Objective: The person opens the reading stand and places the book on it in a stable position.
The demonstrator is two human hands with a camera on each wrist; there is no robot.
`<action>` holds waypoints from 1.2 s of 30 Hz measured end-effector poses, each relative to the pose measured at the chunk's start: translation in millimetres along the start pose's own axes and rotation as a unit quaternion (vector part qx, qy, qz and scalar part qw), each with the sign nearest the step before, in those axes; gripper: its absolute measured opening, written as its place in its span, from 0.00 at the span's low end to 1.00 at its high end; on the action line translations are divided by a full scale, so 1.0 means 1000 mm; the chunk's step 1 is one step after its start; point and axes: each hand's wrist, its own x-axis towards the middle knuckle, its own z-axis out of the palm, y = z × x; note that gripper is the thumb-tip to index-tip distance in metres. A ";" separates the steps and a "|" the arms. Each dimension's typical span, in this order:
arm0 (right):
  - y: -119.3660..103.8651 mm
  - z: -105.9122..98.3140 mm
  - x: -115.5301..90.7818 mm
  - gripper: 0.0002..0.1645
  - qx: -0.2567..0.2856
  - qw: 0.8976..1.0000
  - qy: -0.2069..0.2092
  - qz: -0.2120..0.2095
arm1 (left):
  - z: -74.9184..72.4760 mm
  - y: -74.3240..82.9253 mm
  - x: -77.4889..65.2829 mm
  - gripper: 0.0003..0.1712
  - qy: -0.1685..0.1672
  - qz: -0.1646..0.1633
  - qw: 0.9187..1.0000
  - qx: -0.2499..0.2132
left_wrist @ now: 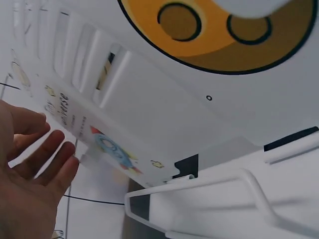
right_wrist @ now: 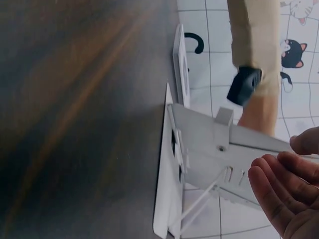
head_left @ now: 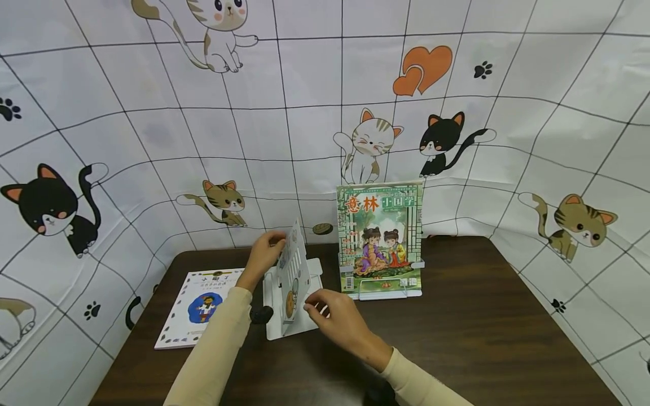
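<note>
A white book stand [head_left: 293,270] stands on the table, its panel upright and seen nearly edge-on above a flat white base [head_left: 276,327]. The panel has slots and printed cartoon pictures, and a white wire bracket [left_wrist: 199,185] shows close up in the left wrist view. My left hand [head_left: 265,255] is beside the panel's upper left edge with its fingers loosely bent; in the left wrist view they look apart from it. My right hand [head_left: 340,318] hovers at the panel's lower right, fingers relaxed; whether they touch it, I cannot tell.
Behind and to the right, a green magazine [head_left: 381,237] leans on another white stand [head_left: 388,294]. A white book [head_left: 178,316] with a blue picture lies flat at left. The brown table [head_left: 487,327] meets a cat-print wall sheet [head_left: 310,135].
</note>
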 end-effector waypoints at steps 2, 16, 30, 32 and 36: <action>-0.001 0.003 0.000 0.03 0.001 1.000 0.000 -0.003 | 0.003 -0.001 0.003 0.21 -0.007 0.001 1.000 -0.005; -0.006 0.010 0.009 0.07 -0.024 1.000 0.008 -0.001 | 0.002 -0.005 0.006 0.24 -0.041 0.014 0.998 -0.036; 0.018 -0.016 0.031 0.10 -0.052 0.998 -0.012 0.041 | -0.022 -0.020 0.001 0.23 0.037 -0.030 0.998 -0.027; 0.024 -0.021 0.038 0.10 -0.052 0.997 -0.016 0.048 | -0.026 -0.022 0.000 0.23 0.047 -0.037 0.998 -0.024; 0.038 -0.032 0.054 0.10 -0.063 0.996 -0.023 0.065 | -0.031 -0.026 -0.001 0.23 0.078 -0.046 0.996 -0.025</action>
